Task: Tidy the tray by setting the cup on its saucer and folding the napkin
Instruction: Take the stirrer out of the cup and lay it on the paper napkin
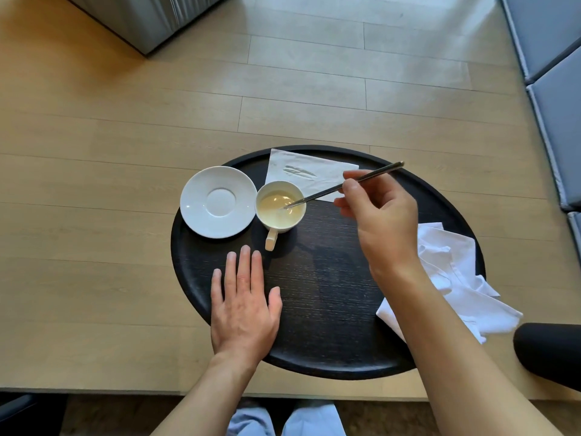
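1. Your right hand (382, 215) pinches a long metal spoon (342, 185), tip in the cup (280, 205).
2. Your left hand (243, 297) lies flat on the black tray (330, 341), fingers together.
3. Cup stands on the tray just right of the empty saucer (218, 202).
4. Cloth napkin (452, 278) lies crumpled at the tray's right edge; paper napkin (308, 171) on the far side.

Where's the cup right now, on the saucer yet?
No. In the head view the cup stands on the tray, just right of the empty saucer, with the right hand's spoon in it.
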